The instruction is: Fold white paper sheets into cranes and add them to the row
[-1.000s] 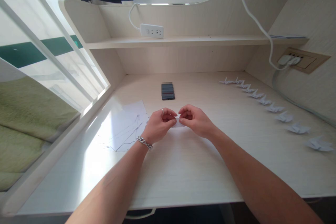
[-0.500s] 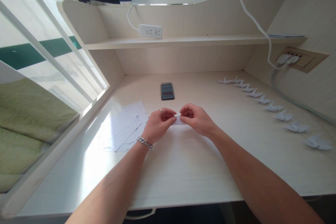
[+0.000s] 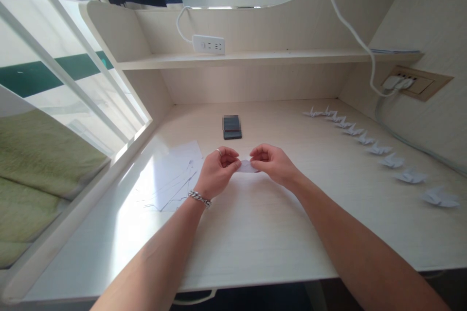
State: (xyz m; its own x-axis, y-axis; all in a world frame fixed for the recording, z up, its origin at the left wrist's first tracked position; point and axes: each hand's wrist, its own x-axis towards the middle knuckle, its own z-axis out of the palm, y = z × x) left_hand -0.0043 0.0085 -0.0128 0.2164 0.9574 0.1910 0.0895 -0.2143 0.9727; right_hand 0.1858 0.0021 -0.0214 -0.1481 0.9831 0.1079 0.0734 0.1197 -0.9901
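Note:
A small folded piece of white paper (image 3: 247, 166) is held between my two hands, a little above or on the desk; I cannot tell which. My left hand (image 3: 218, 169), wearing a ring and a chain bracelet, pinches its left end with thumb and fingertips. At the right end, the thumb and fingers of my right hand (image 3: 273, 163) are closed on the same paper. Only the middle of the paper shows, since fingertips cover both ends. Left of my left hand lies a spread of white paper sheets (image 3: 175, 175).
Several white paper cranes (image 3: 411, 176) stand in a curved row along the desk's right side. A dark phone (image 3: 232, 127) lies beyond my hands. A power strip (image 3: 208, 44) rests on the shelf (image 3: 255, 58). White cables hang at the right wall near a socket (image 3: 419, 82).
My left hand has slid slightly left, so more of the folded paper shows between my hands. The right hand stays nearly in place, still gripping its end.

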